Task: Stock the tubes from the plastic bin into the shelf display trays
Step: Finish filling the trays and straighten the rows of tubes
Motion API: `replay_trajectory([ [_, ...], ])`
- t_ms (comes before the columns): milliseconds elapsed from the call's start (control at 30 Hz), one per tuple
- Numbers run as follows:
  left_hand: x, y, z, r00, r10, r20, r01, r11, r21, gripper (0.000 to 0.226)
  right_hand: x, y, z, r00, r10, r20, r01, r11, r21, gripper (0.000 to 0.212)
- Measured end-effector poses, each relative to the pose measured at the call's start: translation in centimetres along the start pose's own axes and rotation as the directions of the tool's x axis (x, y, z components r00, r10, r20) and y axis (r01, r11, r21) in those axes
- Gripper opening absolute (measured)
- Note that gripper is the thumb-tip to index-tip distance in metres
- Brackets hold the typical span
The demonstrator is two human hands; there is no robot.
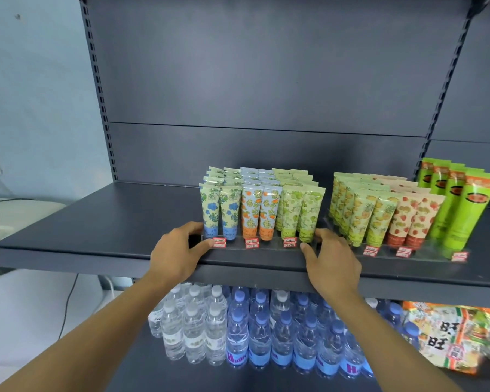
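1. Gripping the clear display tray (269, 246) at both ends, the left hand (178, 250) pinches its left end, thumb on the front lip, and the right hand (333, 258) holds its right end, fingers curled round the corner.
2. Tubes (262, 210) stand upright in that tray, at the front edge of the dark shelf (96, 222).
3. A second tray (408, 250) of tubes sits just beside it, toward the shelf's right end.
4. Water bottles (252, 329) fill the shelf below.

Water bottles (249, 332) and snack bags (447, 335) below.
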State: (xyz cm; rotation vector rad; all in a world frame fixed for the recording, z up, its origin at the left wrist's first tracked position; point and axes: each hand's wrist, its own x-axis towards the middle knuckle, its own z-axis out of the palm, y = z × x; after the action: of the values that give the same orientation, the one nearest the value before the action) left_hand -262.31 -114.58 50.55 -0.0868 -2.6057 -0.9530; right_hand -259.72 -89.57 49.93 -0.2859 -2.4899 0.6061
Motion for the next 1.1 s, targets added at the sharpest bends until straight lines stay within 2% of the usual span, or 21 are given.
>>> replay_trajectory([
  [233, -0.08, -0.11, 0.55, 0.999, 0.011, -0.047, -0.006, 0.994, 0.107, 0.038, -0.22, 0.08, 0.24, 0.999, 0.005, -0.048, -0.004, 1.0, 0.015, 0.04],
  [700, 0.14, -0.23, 0.75, 0.999, -0.002, -0.05, 0.007, 0.995, 0.099, 0.038, -0.31, 0.25, 0.65, 0.997, 0.023, -0.077, -0.02, 0.999, 0.042, 0.032],
  [1100, 0.11, -0.25, 0.94, 0.998, 0.002, -0.062, 0.007, 0.989, 0.146, 0.037, -0.45, 0.12, 0.76, 0.995, 0.021, -0.101, -0.02, 1.0, 0.012, 0.034],
])
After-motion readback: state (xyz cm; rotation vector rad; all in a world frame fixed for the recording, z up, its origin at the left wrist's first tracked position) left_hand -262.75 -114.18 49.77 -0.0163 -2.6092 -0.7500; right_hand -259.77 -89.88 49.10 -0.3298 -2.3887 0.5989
